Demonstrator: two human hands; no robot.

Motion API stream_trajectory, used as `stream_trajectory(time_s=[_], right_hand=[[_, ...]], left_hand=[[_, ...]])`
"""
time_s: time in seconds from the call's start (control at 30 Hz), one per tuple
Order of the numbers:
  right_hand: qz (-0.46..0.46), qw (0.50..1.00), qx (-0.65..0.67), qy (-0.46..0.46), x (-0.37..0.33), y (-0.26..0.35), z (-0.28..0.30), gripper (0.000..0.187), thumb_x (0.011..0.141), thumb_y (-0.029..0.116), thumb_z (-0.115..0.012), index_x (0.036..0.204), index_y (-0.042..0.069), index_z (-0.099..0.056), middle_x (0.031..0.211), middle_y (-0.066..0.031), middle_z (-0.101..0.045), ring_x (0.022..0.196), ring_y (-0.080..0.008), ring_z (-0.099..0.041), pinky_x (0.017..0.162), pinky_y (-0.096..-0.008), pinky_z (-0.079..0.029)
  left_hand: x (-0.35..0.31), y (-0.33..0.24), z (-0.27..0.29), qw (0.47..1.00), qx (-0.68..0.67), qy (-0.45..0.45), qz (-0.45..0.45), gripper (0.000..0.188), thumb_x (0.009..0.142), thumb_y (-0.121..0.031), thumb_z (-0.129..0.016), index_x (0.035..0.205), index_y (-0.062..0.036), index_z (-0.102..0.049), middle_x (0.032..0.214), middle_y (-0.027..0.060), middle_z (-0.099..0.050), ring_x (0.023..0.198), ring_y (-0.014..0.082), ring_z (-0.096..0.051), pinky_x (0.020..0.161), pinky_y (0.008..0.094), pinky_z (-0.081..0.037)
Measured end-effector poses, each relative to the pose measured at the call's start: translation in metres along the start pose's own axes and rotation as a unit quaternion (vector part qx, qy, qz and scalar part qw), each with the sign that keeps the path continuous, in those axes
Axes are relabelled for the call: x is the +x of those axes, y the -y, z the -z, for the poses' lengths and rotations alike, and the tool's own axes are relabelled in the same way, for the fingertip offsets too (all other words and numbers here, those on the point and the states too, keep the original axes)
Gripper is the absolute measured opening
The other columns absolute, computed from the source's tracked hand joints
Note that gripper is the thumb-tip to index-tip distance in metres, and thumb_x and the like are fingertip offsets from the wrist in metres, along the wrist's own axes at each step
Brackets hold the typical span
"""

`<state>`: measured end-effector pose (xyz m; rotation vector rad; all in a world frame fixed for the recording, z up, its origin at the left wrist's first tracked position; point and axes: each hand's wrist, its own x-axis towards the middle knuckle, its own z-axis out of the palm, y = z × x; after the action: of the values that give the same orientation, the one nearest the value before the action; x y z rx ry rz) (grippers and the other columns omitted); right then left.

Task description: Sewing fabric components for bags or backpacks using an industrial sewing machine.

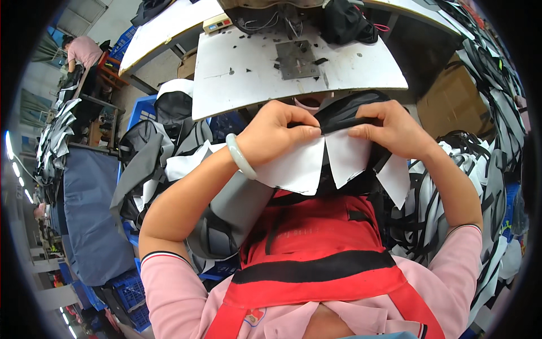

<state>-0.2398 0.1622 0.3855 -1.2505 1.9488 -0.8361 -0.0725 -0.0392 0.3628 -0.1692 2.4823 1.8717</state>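
Both my hands grip the upper edge of a black fabric piece (341,112) with white panels (299,168) hanging below it, held over my lap. My left hand (276,133), with a pale bangle at its wrist, pinches the edge between thumb and fingers. My right hand (389,127) pinches the same edge a little to the right, its thumb and fingertips closed on the black fabric. The white panels hang apart from one another as separate flaps. Below them lies my red apron (310,231) with a black band.
Just ahead is a white sewing table (248,73) with a metal plate (297,59) and dark scraps. Grey and white cut pieces (144,152) are heaped at the left, more hang at the right (451,186). A cardboard box (454,101) stands at the right. Another person (83,52) works far left.
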Motion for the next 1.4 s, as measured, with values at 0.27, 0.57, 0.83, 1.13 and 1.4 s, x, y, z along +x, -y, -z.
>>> stream_trajectory(time_s=[0.27, 0.57, 0.83, 1.13, 1.4], right_hand=[[0.040, 0.997, -0.038, -0.054, 0.058, 0.002, 0.039, 0.039, 0.085, 0.037, -0.070, 0.081, -0.002, -0.063, 0.062, -0.0014, -0.048, 0.060, -0.0098, -0.042, 0.056, -0.0286, -0.036], [-0.019, 0.997, -0.049, -0.063, 0.112, -0.011, 0.057, 0.051, 0.081, 0.043, -0.069, 0.101, -0.004, -0.069, 0.087, -0.0117, -0.067, 0.080, -0.0189, -0.061, 0.078, -0.0302, -0.046], [-0.008, 0.997, 0.010, -0.075, 0.140, -0.025, 0.057, 0.035, 0.086, 0.036, -0.069, 0.088, 0.001, -0.066, 0.066, 0.0053, -0.047, 0.060, -0.0037, -0.039, 0.053, -0.0236, -0.033], [-0.038, 0.997, 0.018, -0.072, 0.149, -0.024, 0.064, 0.040, 0.085, 0.038, -0.071, 0.097, 0.000, -0.069, 0.074, 0.0004, -0.055, 0.065, -0.0071, -0.046, 0.060, -0.0239, -0.037], [-0.008, 0.996, 0.023, -0.087, 0.167, -0.037, 0.066, 0.039, 0.085, 0.039, -0.070, 0.094, 0.001, -0.068, 0.070, 0.0040, -0.049, 0.062, -0.0050, -0.041, 0.055, -0.0235, -0.033]], left_hand=[[0.044, -0.007, 0.031, 0.978, -0.158, -0.125, 0.054, 0.016, 0.089, -0.013, -0.065, 0.098, 0.0004, -0.068, 0.079, 0.0029, -0.067, 0.064, 0.0080, -0.061, 0.057, 0.0206, -0.048], [0.090, 0.014, 0.058, 0.961, -0.207, -0.166, 0.080, 0.020, 0.089, -0.013, -0.065, 0.100, 0.0036, -0.066, 0.082, 0.0083, -0.067, 0.064, 0.0127, -0.063, 0.057, 0.0243, -0.051], [0.112, 0.033, 0.072, 0.957, -0.216, -0.178, 0.071, 0.023, 0.089, -0.012, -0.065, 0.104, 0.0046, -0.064, 0.082, 0.0082, -0.067, 0.064, 0.0113, -0.063, 0.057, 0.0217, -0.049], [0.125, 0.037, 0.081, 0.954, -0.225, -0.191, 0.061, 0.019, 0.088, -0.012, -0.066, 0.097, 0.0042, -0.068, 0.080, 0.0081, -0.068, 0.063, 0.0120, -0.062, 0.057, 0.0244, -0.049], [0.138, 0.037, 0.089, 0.950, -0.210, -0.225, 0.054, 0.021, 0.085, -0.008, -0.067, 0.100, 0.0057, -0.067, 0.084, 0.0104, -0.068, 0.068, 0.0133, -0.064, 0.062, 0.0248, -0.051]])
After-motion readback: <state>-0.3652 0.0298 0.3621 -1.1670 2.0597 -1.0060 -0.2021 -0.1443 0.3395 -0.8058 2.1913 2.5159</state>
